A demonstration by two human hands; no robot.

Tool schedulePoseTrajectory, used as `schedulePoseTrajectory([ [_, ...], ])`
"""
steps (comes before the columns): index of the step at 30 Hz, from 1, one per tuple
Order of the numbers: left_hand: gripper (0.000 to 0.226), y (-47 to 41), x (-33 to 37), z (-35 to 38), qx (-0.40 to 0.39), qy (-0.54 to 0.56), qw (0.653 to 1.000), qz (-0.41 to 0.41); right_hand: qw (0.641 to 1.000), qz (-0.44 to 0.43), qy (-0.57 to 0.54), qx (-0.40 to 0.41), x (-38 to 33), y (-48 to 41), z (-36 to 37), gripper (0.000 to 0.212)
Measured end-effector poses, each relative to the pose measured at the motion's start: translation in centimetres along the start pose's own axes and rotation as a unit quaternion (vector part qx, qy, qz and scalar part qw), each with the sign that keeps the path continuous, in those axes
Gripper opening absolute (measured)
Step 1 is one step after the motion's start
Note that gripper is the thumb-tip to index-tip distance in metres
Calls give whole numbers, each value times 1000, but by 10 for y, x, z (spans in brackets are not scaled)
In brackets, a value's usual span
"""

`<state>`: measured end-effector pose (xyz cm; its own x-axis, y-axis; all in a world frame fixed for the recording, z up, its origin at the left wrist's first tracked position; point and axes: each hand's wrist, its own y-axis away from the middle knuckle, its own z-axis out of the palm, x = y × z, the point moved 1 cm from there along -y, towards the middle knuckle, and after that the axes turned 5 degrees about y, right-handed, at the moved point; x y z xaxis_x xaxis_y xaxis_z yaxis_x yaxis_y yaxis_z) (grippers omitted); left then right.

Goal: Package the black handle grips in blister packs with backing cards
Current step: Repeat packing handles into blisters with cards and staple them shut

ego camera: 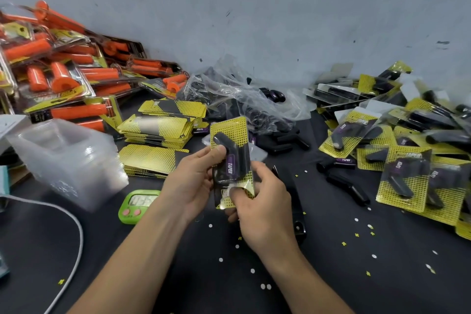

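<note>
The black handle grip [225,160] sits in a blister pack [230,160] held up over the desk [331,275] — its long side runs up and down, tip bent up-left. Left hand [193,181] fingers pinch the pack's left edge — right hand [262,201] fingers pinch its bottom.

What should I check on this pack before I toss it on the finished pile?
1. Both hands on the pack: ok, left hand at its side, right hand at the bottom.
2. Grip inside the blister: ok.
3. Card behind the grip: ok, yellow print shows.
4. Bottom edge snapped shut: cannot tell, the right thumb covers it.
5. Room on the finished pile: ok.
6. More cards in stock: ok.
</note>
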<state>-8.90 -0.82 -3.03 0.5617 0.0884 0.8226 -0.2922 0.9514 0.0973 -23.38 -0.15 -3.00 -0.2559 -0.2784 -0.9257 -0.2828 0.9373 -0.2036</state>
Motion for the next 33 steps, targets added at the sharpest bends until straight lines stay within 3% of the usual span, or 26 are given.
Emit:
schedulePoseTrajectory([
  [3,25,-4,2,-5,23,25,999,15,979,-104,128,118,-5,-1,-12,27],
  [6,51,-10,2,-11,81,55,995,10,926,-111,257,251,-6,-14,-42,17],
  [8,59,-14,0,-14,116,73,991,4,910,2,363,200,3,-23,-60,31],
  [10,54,-18,-3,-16,142,84,986,7,895,117,427,52,13,-25,-66,56],
  [12,30,-21,-4,-16,142,83,986,17,915,152,370,-45,19,-23,-66,65],
  [15,8,-21,-2,-14,127,84,988,36,922,122,356,-92,19,-21,-59,58],
  [25,30,-8,12,-7,84,194,977,15,955,111,250,-110,12,-10,-48,56],
  [30,49,-5,9,-1,35,159,986,35,970,68,188,-138,10,-6,-42,65],
  [33,45,-7,7,0,11,135,990,41,979,46,142,-139,8,-5,-40,65],
])
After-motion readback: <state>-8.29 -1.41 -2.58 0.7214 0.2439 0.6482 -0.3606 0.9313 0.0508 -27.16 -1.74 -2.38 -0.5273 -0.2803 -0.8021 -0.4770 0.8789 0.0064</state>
